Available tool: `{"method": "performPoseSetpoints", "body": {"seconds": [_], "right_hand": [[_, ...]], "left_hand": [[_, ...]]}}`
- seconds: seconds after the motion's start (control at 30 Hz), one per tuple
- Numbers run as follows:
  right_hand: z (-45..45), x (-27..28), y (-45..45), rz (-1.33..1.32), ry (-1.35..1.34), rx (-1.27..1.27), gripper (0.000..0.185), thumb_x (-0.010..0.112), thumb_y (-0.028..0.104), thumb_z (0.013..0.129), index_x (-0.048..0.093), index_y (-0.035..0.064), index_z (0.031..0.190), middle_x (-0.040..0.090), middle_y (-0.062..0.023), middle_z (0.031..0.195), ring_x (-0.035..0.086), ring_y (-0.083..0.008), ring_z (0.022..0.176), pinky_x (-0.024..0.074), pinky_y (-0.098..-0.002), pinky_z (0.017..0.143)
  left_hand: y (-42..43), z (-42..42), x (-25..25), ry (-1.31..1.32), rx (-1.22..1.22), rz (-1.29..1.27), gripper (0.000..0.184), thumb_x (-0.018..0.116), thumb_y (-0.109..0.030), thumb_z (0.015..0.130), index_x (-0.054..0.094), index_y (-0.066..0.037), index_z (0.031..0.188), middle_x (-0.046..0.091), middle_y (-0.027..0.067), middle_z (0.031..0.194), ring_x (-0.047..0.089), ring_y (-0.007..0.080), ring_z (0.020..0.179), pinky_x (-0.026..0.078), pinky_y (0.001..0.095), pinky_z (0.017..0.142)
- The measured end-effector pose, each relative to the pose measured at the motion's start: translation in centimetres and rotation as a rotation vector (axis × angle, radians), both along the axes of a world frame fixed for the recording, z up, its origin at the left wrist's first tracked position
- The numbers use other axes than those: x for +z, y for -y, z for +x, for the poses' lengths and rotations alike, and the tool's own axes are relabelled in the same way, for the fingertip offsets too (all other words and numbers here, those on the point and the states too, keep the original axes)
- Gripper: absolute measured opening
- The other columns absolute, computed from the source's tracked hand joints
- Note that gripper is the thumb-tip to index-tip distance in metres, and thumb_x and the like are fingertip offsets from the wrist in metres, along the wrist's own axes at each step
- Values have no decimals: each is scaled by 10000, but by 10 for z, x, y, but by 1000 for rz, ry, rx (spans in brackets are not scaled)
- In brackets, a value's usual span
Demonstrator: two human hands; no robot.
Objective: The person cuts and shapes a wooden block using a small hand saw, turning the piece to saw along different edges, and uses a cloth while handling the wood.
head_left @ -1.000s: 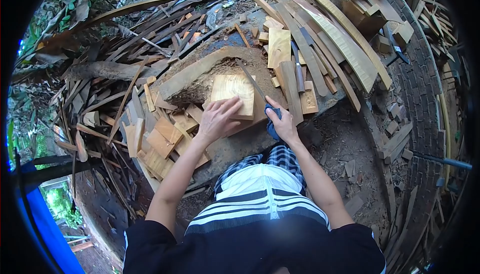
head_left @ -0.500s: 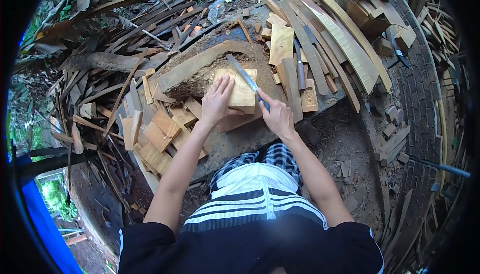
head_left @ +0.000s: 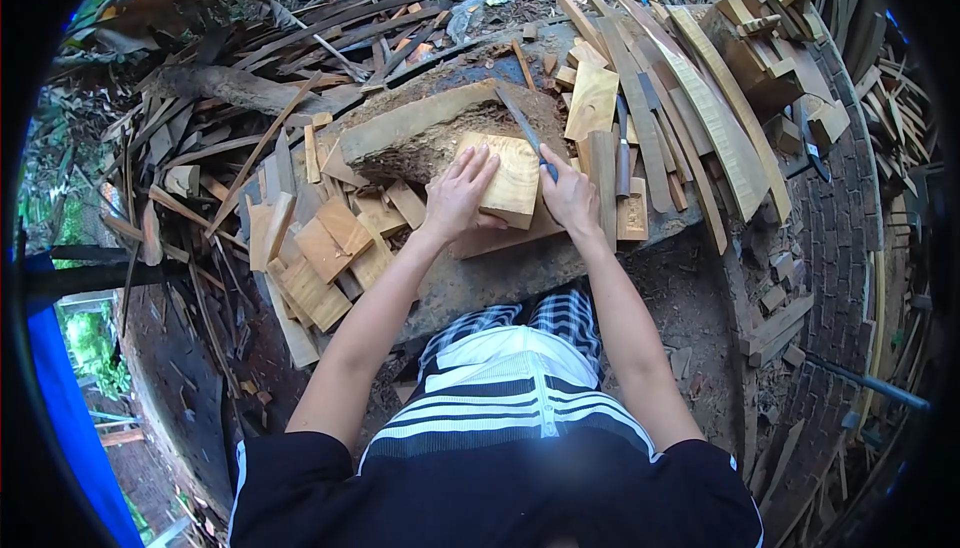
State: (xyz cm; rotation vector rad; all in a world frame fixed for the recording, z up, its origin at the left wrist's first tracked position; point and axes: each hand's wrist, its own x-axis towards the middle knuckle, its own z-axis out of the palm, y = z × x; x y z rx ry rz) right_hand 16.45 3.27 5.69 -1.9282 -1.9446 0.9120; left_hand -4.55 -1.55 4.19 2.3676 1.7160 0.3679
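A pale yellow wooden block (head_left: 515, 176) rests on a board on the workbench, against a rough curved piece of timber (head_left: 415, 128). My left hand (head_left: 455, 195) holds the block by its left side, fingers over the top face and thumb low on the near side. In my right hand (head_left: 572, 198) is a file (head_left: 518, 114), gripped by its blue handle. The file's metal blade slants up and left along the block's far right corner; whether it touches the wood I cannot tell. A chisel-like tool with a dark handle (head_left: 623, 166) lies to the right among wood strips.
Small cut wood pieces (head_left: 325, 248) are heaped left of the block. Long curved strips (head_left: 705, 98) lie on the right, beside stacked offcuts (head_left: 765, 48). A large scrap pile (head_left: 250, 98) spreads at the back left. A brick edge (head_left: 835, 238) curves along the right.
The file has shifted from lying across the top of the block to its right edge, its blade steeper. The block is turned slightly and tilted. The whole view has also shifted.
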Motion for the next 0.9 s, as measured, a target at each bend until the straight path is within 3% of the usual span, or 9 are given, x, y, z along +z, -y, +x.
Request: {"method": "performPoseSetpoints", "body": {"seconds": [0.07,0.17,0.2,0.23,0.3,0.47,0.57,0.67,0.9], "right_hand": [[4,-18,-6,22,-80,17,438,554,388,938,568,289,1364,682,-239,1064,654,-426,984,514,-498,878],[21,-42,-24,18,-277,15,476,556,398,927,581,199,1359,670,-233,1149,636,-396,1086,485,-443,949],[23,-46,-26,-26,-409,-3,500,559,396,922,587,145,1353,666,-228,1181,628,-377,1125,467,-414,979],[23,-43,-29,-44,-469,-2,544,569,405,912,595,56,1328,664,-206,1216,630,-329,1145,454,-369,990],[19,-46,-37,-62,-502,16,538,577,400,910,601,50,1318,666,-202,1216,633,-315,1141,453,-361,988],[14,-61,-42,-91,-529,43,508,599,377,903,624,45,1286,673,-191,1209,637,-291,1131,456,-342,975],[12,-54,-36,-59,-506,-16,493,605,370,897,634,43,1265,689,-191,1163,646,-304,1110,467,-351,956],[18,-49,-31,-106,-386,-5,506,609,389,887,637,45,1257,693,-202,1133,654,-329,1090,480,-371,939],[33,-44,23,-118,-383,-35,512,619,406,872,637,77,1264,692,-220,1109,658,-344,1076,487,-396,929]], "left_hand": [[2,-8,-1,28,-14,-90,1160,844,-597,536,382,-114,1485,338,157,1554,326,358,1430,342,449,1140],[15,-16,0,451,248,-46,1209,822,-588,655,202,-36,1535,173,256,1587,196,388,1469,260,462,1175],[27,-14,-3,455,249,-47,1209,822,-588,655,202,-36,1535,173,256,1587,196,388,1469,260,462,1175],[42,-11,-9,581,455,-101,1222,814,-601,661,195,-1,1527,193,259,1579,214,392,1462,247,475,1176],[68,-1,-17,691,710,-181,1280,768,-668,680,127,51,1524,220,266,1568,244,400,1451,189,529,1178],[86,52,-35,549,667,-94,1404,735,-738,645,-38,20,1539,186,287,1575,219,388,1468,88,554,1186],[74,74,-44,476,838,-60,1492,768,-734,594,-121,14,1529,45,227,1620,75,339,1510,60,593,1171],[63,72,-43,507,869,-35,1489,767,-740,590,-102,20,1530,139,271,1592,142,358,1496,23,585,1178],[69,-1,-34,572,474,-145,1422,760,-688,650,-91,36,1530,114,269,1600,160,383,1487,102,517,1201]]}}
